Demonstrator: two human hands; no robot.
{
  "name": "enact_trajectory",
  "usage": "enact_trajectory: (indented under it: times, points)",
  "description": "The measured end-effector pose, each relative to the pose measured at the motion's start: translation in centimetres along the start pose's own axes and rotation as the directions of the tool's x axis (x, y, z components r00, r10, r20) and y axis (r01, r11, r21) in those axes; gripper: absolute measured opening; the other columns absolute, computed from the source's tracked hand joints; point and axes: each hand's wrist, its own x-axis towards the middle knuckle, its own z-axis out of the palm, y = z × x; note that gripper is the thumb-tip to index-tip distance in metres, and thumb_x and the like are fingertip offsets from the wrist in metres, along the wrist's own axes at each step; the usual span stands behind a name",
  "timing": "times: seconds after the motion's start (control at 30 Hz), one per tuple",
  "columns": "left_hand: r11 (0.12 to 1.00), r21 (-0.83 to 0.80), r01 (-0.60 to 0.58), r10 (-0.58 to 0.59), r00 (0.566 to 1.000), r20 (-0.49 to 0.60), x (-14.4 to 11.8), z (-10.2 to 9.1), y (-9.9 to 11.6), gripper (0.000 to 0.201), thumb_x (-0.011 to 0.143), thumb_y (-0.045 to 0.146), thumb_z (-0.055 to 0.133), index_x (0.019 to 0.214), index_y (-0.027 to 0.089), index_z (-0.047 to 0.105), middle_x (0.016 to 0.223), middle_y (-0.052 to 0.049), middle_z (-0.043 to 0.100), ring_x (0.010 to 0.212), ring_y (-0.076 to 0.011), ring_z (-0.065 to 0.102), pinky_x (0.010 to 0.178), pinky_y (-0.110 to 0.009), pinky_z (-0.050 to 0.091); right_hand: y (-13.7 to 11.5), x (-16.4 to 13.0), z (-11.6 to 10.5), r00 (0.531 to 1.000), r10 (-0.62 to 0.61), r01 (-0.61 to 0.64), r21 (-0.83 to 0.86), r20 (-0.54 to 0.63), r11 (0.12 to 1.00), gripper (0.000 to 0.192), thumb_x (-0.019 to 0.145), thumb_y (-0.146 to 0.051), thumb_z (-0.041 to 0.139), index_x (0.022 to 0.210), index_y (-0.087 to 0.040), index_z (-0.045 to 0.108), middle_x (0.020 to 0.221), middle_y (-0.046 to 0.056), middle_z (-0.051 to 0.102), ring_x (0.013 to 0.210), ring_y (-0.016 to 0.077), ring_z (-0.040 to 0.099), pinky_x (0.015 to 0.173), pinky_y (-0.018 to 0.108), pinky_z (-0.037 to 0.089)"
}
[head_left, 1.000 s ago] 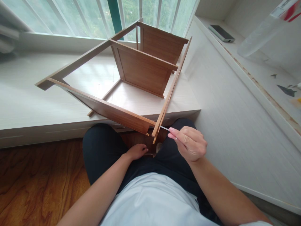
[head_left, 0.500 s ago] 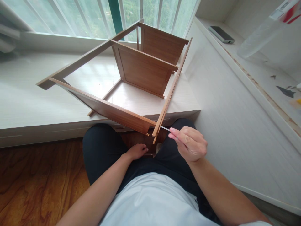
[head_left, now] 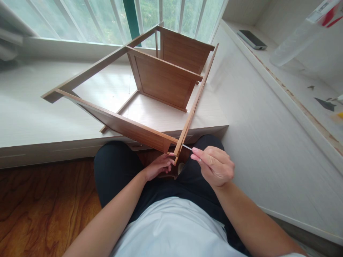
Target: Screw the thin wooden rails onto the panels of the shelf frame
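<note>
A brown wooden frame (head_left: 160, 76) lies on its side on a pale white surface (head_left: 32, 117) under a big window (head_left: 80, 18). The frame has flat boards inside it that stand up like walls. One corner of the frame sticks out past the edge of the surface, right above the lap of the person who sits there in dark trousers (head_left: 118, 167) and a light shirt (head_left: 174, 228).

The right hand (head_left: 214, 166) holds a thin metal tool (head_left: 187, 147). The fingers are shut tight on it, with the thumb and first finger pinching it near the front. The tip of the tool points left and touches the thin side rail of the frame close to that near corner.

The left hand (head_left: 159, 166) is up under the same corner. Its fingers curl up and touch the wood at the end of the low board, just beside the rail. I cannot tell if this grip is closed on anything small, because the fingertips hide behind the wood.

The two hands are near each other, one on each side of the corner.

A dark wooden floor (head_left: 40, 207) shows on the left. A white wall panel slopes down on the right. Up on a ledge at the top right lies a flat grey phone (head_left: 252, 38), and a clear plastic roll (head_left: 300, 35) lies near it
</note>
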Motion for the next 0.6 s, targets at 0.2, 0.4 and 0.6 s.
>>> enact_trajectory:
  times: [0.2,0.4,0.6]
  points:
    - [0.990,-0.143,0.004,-0.003,1.000,0.010,-0.2,-0.4,-0.1,0.063,0.088,0.044,0.072,0.143,0.024,0.050,0.112,-0.010,0.067,0.078,-0.0150,0.062,0.067,-0.028,0.043,0.0,0.0,0.2,1.000,0.002,-0.002,0.010,-0.002,1.000,0.047,0.085,-0.010,0.078,0.129,-0.026,0.072,0.067,-0.001,0.065,0.056,0.0122,0.057,0.056,0.027,0.047]
    - [0.987,-0.162,0.022,-0.032,0.998,-0.061,0.2,-0.7,-0.4,0.060,0.090,0.056,0.064,0.137,0.021,0.054,0.109,-0.011,0.068,0.075,-0.0149,0.060,0.067,-0.028,0.044,1.0,0.2,0.2,0.999,-0.039,0.039,0.028,0.007,0.999,0.049,0.085,-0.013,0.080,0.131,-0.029,0.071,0.065,-0.003,0.065,0.054,0.0116,0.057,0.055,0.026,0.047]
    - [0.987,-0.159,0.032,-0.047,0.995,-0.093,0.3,-0.5,-0.3,0.058,0.088,0.060,0.066,0.129,0.020,0.056,0.104,-0.010,0.069,0.073,-0.0146,0.060,0.066,-0.028,0.044,0.9,1.0,-0.3,0.999,0.003,-0.002,-0.017,0.054,1.000,0.037,0.088,-0.015,0.077,0.123,-0.026,0.074,0.073,0.001,0.071,0.060,0.0126,0.062,0.060,0.027,0.051]
